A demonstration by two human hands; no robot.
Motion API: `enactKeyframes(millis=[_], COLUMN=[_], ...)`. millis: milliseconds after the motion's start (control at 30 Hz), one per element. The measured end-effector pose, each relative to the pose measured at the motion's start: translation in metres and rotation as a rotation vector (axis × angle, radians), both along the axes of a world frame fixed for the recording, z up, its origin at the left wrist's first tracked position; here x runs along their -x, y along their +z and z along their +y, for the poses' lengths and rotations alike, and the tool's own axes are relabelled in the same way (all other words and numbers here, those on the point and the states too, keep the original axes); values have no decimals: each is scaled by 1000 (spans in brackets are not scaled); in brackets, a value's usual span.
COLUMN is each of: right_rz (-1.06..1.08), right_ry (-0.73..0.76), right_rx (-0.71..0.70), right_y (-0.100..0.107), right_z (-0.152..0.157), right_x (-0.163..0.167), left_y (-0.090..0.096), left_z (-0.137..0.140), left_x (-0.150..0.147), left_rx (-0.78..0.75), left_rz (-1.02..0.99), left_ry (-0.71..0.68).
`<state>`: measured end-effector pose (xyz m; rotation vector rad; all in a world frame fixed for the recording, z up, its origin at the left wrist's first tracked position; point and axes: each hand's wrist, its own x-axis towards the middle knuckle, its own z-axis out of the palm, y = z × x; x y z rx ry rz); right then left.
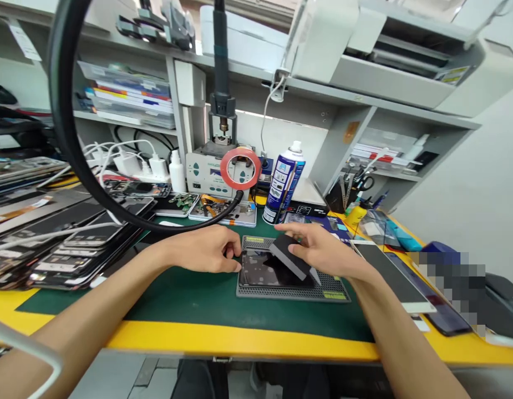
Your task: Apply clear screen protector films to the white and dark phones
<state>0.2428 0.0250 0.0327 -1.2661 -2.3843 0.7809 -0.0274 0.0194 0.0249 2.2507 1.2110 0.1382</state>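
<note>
On a grey textured pad [277, 293] lies a dark phone-sized screen [256, 271], its glossy face covered with bubble-like spots on the left part. My left hand [206, 249] is at the screen's left edge, fingers curled in and thumb tip against that edge; whether something is pinched there is hidden. My right hand [320, 249] grips a flat black block with a grey edge [289, 257], tilted over the screen's right part. The index finger of that hand stretches out to the left above the block. A small pale pointed piece shows beside the block's lower right.
A blue spray can [284, 183] stands behind the pad. A black flexible lamp arm [69, 111] curves across the left, near a red tape roll [240, 168]. Stacked phone screens [81, 244] lie left; a white-framed panel [393, 274] lies right. The bench's yellow edge [239, 335] runs in front.
</note>
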Motion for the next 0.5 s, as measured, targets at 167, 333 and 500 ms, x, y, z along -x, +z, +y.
enactKeyframes(millis=[167,333,500], right_rz=[45,32,15], right_ry=[-2,54,102], right_rx=[-32,-45,-25], right_y=[-10,-15,-12], right_z=[0,0,-1], right_x=[12,19,17], left_y=[1,-1,2], left_z=[0,0,-2], left_x=[-2,-3,-4], left_rx=[2,-1,3], left_rz=[32,51,59], left_ry=[4,0,-1])
